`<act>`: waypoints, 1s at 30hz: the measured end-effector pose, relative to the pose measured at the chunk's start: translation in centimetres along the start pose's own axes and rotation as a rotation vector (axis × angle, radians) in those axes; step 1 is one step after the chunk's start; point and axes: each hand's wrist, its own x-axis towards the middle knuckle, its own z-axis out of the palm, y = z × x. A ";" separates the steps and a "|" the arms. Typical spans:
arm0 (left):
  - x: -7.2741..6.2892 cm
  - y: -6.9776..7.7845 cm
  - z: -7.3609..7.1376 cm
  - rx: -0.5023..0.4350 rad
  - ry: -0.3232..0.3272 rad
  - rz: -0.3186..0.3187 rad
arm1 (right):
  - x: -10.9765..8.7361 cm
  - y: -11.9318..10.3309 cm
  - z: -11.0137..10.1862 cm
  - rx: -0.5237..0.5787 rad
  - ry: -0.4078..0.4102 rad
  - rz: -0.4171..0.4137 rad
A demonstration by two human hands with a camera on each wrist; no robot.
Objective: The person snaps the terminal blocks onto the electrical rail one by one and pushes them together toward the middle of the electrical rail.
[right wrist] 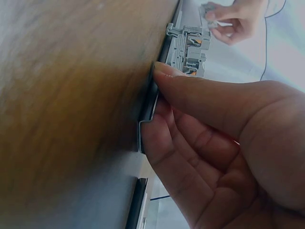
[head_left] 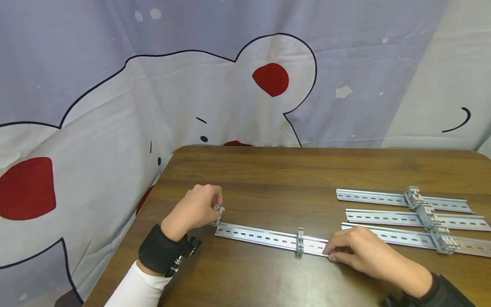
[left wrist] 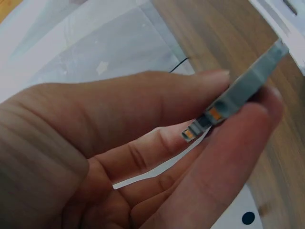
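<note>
My left hand point(head_left: 195, 208) pinches a thin grey terminal block point(left wrist: 252, 81) with orange spots between thumb and fingers. In the head view, that block is near the left end of a slotted metal DIN rail point(head_left: 253, 235) lying on the table. Thumb and fingers of my right hand point(head_left: 362, 252) grip the rail's right end; the right wrist view shows the thumb along one edge and fingertips at the cut end. Just left of that hand, a narrow pair of terminal blocks point(head_left: 300, 241) stands upright across the rail.
At the right of the wooden table point(head_left: 261, 179), three more rails lie roughly parallel, the nearest point(head_left: 399, 237) partly behind my right hand. A row of several terminal blocks point(head_left: 429, 217) crosses them. A patterned curtain point(head_left: 215, 98) hangs behind the table and along its left side.
</note>
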 end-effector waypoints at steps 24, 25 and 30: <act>-0.4 -0.5 3.0 -0.007 -0.020 -0.033 | -0.2 0.0 0.6 -0.009 -0.009 0.003; -0.3 -0.5 3.1 -0.006 -0.009 -0.025 | -0.2 0.0 0.5 -0.012 -0.011 0.000; 0.2 -0.2 3.2 -0.024 0.028 0.002 | 0.0 0.2 0.1 -0.019 -0.021 0.000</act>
